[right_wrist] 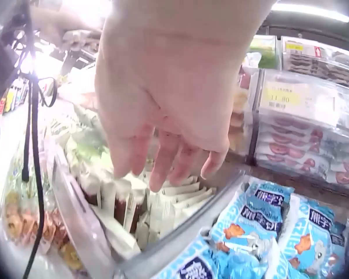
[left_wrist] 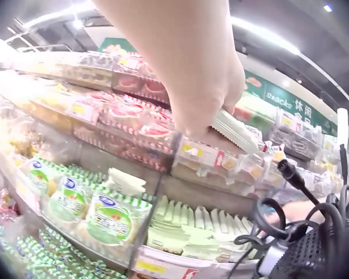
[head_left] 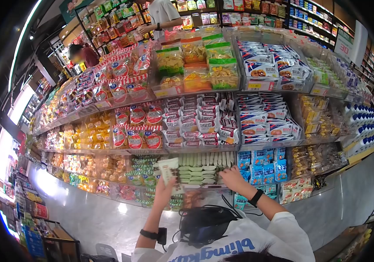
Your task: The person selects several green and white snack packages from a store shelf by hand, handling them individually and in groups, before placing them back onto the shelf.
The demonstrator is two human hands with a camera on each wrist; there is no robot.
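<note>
My left hand (head_left: 163, 192) grips a pale snack packet (head_left: 168, 169) with a brown band, raised over the front of the shelves. In the left wrist view the packet (left_wrist: 235, 131) sticks out past the fingers with its crimped edge showing. My right hand (head_left: 236, 178) is at the right side of a bin of pale green packets (head_left: 198, 170). Seen from the right wrist, that right hand (right_wrist: 168, 110) reaches down with its fingers apart, fingertips right at the tops of upright packets (right_wrist: 174, 203). Nothing shows gripped in it.
Blue biscuit bags (right_wrist: 256, 215) fill the bin right of my right hand, beyond a clear divider. Green-striped bags (left_wrist: 110, 215) lie to the left. Black cables (left_wrist: 279, 226) hang at my chest. Another person (head_left: 163, 15) stands behind the tiered display.
</note>
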